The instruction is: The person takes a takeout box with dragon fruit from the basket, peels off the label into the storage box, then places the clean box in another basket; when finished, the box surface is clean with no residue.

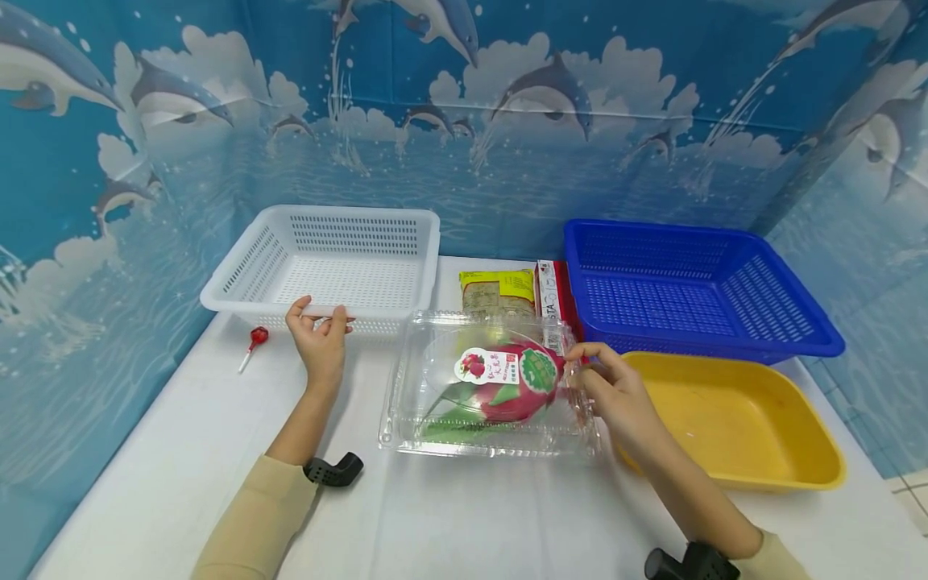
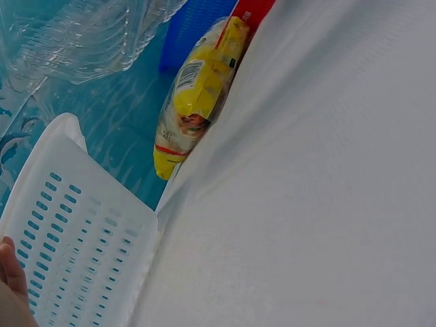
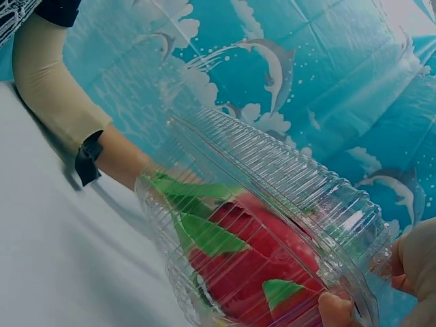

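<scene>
In the head view my right hand point(image 1: 619, 395) pinches the right edge of a clear plastic clamshell box point(image 1: 435, 411), raised above the table. Inside the box lies a red dragon fruit point(image 1: 518, 399) with green leafy tips; its label shows through the lid. The right wrist view has the dragon fruit point(image 3: 259, 259) up close, with fingers and thumb at the box's end. Over on the left, my left hand point(image 1: 321, 346) grips the front rim of a white perforated basket point(image 1: 319, 308). Only part of that left hand point(image 2: 10, 286) shows in the left wrist view.
A red lollipop point(image 1: 254, 345) lies left of the left hand. Behind the box are a yellow food packet point(image 1: 500, 283) and a red packet point(image 1: 567, 298). A blue basket point(image 1: 696, 346) and a yellow basin point(image 1: 732, 475) stand at the right.
</scene>
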Tool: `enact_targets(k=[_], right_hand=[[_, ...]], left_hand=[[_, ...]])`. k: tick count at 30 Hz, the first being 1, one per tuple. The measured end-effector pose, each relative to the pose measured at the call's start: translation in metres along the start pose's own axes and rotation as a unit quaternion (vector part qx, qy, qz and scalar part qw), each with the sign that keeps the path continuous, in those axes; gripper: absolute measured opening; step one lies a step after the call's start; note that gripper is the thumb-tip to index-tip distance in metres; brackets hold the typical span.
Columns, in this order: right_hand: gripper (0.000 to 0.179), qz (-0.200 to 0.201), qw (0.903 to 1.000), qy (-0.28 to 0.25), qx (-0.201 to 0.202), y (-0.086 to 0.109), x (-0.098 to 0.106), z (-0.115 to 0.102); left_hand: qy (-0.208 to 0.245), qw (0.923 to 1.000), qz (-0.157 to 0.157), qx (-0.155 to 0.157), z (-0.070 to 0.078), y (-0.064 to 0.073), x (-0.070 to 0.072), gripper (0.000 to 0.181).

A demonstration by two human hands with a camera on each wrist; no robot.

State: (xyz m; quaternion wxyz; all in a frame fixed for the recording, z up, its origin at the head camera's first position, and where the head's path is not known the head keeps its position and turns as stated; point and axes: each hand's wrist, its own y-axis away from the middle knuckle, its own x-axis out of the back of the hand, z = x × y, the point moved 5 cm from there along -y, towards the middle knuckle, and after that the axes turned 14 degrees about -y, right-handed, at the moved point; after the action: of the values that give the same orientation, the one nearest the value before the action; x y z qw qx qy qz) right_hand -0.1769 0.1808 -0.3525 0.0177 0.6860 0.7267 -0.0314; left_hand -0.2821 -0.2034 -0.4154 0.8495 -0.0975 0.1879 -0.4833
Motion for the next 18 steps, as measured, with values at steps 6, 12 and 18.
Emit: enact_targets(k=[6, 12, 18], right_hand=[[0.018, -0.007, 0.9994, -0.032, 0.01, 0.002, -0.001, 0.011], [0.019, -0.014, 0.9993, -0.03, 0.016, 0.002, 0.0, 0.021], [0.019, -0.006, 0.9992, -0.039, 0.012, 0.0, 0.001, 0.03]], left_hand=[[0.002, 1.0, 0.001, 0.001, 0.0, -0.001, 0.0, 0.051], [-0.001, 1.0, 0.002, 0.001, 0.0, -0.001, 0.0, 0.05], [0.002, 1.0, 0.0, 0.005, 0.002, 0.0, -0.001, 0.051]])
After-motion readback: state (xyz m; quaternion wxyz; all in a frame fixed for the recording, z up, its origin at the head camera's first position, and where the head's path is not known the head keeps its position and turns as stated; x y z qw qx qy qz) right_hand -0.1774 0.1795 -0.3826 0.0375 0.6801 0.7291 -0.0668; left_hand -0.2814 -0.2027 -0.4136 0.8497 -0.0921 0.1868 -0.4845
